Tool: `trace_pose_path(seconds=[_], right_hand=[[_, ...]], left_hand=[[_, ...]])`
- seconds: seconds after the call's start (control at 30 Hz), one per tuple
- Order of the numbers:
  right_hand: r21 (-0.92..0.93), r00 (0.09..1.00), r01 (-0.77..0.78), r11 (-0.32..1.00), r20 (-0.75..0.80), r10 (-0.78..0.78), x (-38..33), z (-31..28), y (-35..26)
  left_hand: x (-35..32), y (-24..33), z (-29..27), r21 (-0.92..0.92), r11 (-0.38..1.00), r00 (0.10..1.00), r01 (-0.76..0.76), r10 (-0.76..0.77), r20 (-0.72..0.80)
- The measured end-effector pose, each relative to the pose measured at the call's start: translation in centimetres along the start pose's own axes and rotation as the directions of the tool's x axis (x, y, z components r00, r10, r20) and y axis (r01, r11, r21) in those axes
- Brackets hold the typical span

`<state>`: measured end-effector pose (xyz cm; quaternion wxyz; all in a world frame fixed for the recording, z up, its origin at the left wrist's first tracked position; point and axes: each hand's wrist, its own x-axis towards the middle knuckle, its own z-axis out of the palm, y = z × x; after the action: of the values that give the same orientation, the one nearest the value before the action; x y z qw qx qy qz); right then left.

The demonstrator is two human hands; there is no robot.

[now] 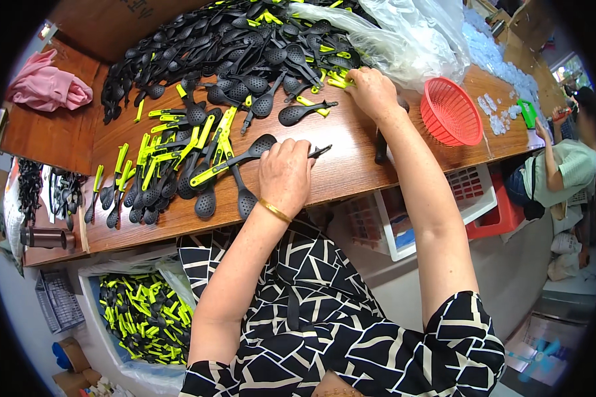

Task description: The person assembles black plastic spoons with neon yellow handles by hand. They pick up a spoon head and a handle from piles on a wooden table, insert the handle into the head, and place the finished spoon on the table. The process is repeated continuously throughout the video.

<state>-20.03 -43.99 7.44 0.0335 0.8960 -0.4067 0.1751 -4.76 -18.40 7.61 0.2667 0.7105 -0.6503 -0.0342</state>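
My left hand (285, 173) is closed around the shaft of a black spoon (261, 145). The spoon's bowl shows to the left of my fingers and its thin end sticks out to the right. My right hand (372, 94), farther off, has its fingers curled down on a small group of lime-green handles (338, 81); the fingertips are partly hidden. Between the hands lies a loose black spoon head (304, 113) across a lime-green handle. Left of my left hand, finished-looking black slotted spoons with lime-green handles (179, 152) overlap in a pile.
A large heap of black perforated spoon heads (238, 49) covers the table's back beside clear plastic (417, 40). A red basket (451, 111) stands right, a pink cloth (49, 83) left. Below the table, a lined bin (89, 298) holds many spoons. Another person (573, 165) works far right.
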Motion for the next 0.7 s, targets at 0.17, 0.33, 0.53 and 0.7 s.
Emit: trace_pose_path(seconds=[0.17,0.33,0.53,0.7], right_hand=[[0.219,0.969,-0.099,0.971,0.242,0.045,0.1,-1.3,-0.4],[0.334,0.986,-0.099,0.937,0.162,0.047,-2.7,-2.2,-0.8],[0.589,0.997,-0.006,0.808,0.068,-0.042,-6.7,-6.5,-3.3],[0.589,0.908,0.389,0.708,-0.114,-0.404,-9.1,-9.8,-5.8]], left_hand=[[-0.5,-1.0,0.4,-0.196,0.981,0.998,-0.002,0.015,0.064],[-2.1,0.1,0.2,-0.735,0.632,0.969,0.245,-0.176,0.173],[-3.0,-0.9,0.0,-0.902,0.257,0.923,0.348,-0.263,0.281],[-3.4,-0.5,-1.3,-0.876,0.340,0.914,0.343,-0.336,0.228]])
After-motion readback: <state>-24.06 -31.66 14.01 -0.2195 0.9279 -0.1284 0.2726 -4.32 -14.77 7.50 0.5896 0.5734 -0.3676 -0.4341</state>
